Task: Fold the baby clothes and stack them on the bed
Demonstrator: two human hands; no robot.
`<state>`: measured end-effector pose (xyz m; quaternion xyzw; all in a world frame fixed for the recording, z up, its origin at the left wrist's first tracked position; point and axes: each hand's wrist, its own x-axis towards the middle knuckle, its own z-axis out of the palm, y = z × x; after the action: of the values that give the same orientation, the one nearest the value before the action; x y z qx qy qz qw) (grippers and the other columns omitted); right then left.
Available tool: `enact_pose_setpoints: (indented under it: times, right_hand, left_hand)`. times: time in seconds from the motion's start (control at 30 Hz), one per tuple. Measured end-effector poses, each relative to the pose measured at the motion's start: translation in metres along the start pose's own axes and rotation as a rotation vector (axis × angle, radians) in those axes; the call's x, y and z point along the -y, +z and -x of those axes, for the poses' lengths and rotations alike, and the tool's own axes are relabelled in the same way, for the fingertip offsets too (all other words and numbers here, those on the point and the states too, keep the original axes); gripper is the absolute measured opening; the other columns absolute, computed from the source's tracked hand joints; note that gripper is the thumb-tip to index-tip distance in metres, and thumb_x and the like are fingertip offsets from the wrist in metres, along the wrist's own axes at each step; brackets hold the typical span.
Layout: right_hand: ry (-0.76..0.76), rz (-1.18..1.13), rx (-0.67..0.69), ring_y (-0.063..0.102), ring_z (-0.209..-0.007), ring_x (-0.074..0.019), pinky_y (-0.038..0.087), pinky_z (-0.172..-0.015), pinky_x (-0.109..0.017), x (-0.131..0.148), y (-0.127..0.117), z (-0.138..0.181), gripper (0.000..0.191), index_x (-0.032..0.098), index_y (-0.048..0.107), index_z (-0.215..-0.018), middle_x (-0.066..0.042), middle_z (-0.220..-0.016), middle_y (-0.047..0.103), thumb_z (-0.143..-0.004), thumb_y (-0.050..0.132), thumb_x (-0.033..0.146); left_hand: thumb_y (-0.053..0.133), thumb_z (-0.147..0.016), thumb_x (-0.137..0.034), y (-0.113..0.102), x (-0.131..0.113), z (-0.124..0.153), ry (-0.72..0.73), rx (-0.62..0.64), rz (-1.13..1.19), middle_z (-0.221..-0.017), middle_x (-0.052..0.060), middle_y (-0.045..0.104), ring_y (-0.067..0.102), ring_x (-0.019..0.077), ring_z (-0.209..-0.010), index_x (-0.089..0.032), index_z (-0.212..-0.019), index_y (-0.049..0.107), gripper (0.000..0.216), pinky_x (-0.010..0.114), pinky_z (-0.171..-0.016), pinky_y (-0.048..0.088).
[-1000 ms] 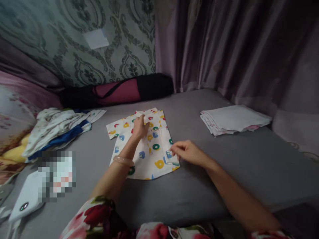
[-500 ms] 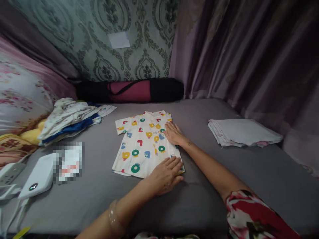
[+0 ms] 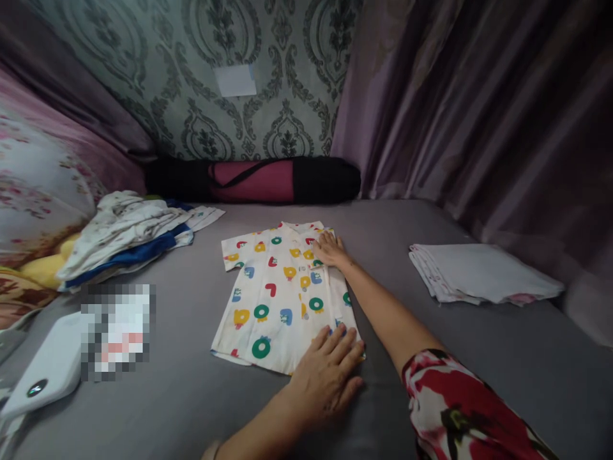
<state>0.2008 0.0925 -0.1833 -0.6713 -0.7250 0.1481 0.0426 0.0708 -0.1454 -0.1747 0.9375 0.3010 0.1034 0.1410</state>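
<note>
A child's short-sleeved button-front shirt [image 3: 272, 306], white with green, red, yellow and blue letter-like prints, lies spread on a grey bedsheet [image 3: 167, 409], its collar pointing away from the wearer of the camera and its left-hand sleeve stretched outward. The right hand [image 3: 330, 248] rests on the shirt's upper right part, just below the collar, fingers extended and palm down, gripping nothing. The left hand [image 3: 328, 367] lies across the shirt's lower right hem, its fingers spread over the cloth, likewise unclenched and holding nothing. Between the 2 hands, a paler strip of cloth runs lengthwise along the shirt's right side. A red floral cuff [image 3: 460, 402] covers the right forearm, to the right of the shirt's hem. Well to the right of the shirt sits a folded stack of white cloth [image 3: 502, 271]. Left of the shirt are a crumpled white patterned garment [image 3: 124, 223] over a blue garment [image 3: 129, 255], and, nearer the wearer, a white power bank [image 3: 48, 358] with a round dark display. Beyond the shirt's collar, a long black and maroon bag [image 3: 253, 182] lies against the patterned wallpaper [image 3: 163, 64]
</note>
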Motion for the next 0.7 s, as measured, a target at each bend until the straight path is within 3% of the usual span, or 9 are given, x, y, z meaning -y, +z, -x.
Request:
enact_pose_setpoints:
  times: [0.2, 0.4, 0.5, 0.7]
  right_hand:
    - [-0.004, 0.093, -0.208, 0.02, -0.142, -0.0281, 0.013, -0.114, -0.04, 0.002, 0.013, -0.011, 0.062, 0.0, 0.029, -0.145, -0.019, -0.153, 0.026, -0.095, 0.028, 0.036]
    - [0.016, 0.075, -0.4, 0.024, -0.139, -0.0286, 0.016, -0.112, -0.042, 0.007, 0.027, -0.007, 0.059, 0.002, 0.035, -0.142, -0.018, -0.15, 0.034, -0.095, 0.027, 0.036]
    - [0.008, 0.051, -0.378, 0.023, -0.14, -0.0287, 0.015, -0.113, -0.042, 0.005, 0.025, -0.007, 0.06, 0.002, 0.035, -0.142, -0.017, -0.151, 0.033, -0.095, 0.026, 0.038]
    - [-0.024, 0.01, -0.192, 0.017, -0.143, -0.025, 0.009, -0.114, -0.048, 0.001, 0.004, -0.005, 0.057, 0.009, 0.029, -0.146, -0.013, -0.155, 0.023, -0.095, 0.019, 0.031]
  left_hand:
    - [0.025, -0.099, -0.045, -0.001, -0.001, -0.001, -0.011, 0.04, 0.024, -0.156, 0.004, 0.025, 0.021, 0.0241, -0.143, -0.023, -0.15, 0.021, 0.055, 0.044, -0.116, 0.017]
    - [0.024, -0.1, -0.042, 0.0, -0.003, -0.002, -0.011, 0.067, 0.014, -0.156, 0.007, 0.023, 0.017, 0.0253, -0.144, -0.02, -0.151, 0.014, 0.057, 0.046, -0.117, 0.015]
    - [0.026, -0.099, -0.044, -0.003, -0.002, -0.002, -0.014, 0.06, 0.044, -0.155, 0.007, 0.025, 0.019, 0.0257, -0.143, -0.02, -0.15, 0.018, 0.057, 0.046, -0.116, 0.017]
    - [0.031, -0.097, -0.049, -0.002, 0.001, -0.001, -0.008, 0.004, 0.091, -0.151, 0.008, 0.036, 0.028, 0.0258, -0.141, -0.018, -0.144, 0.034, 0.056, 0.047, -0.115, 0.022]
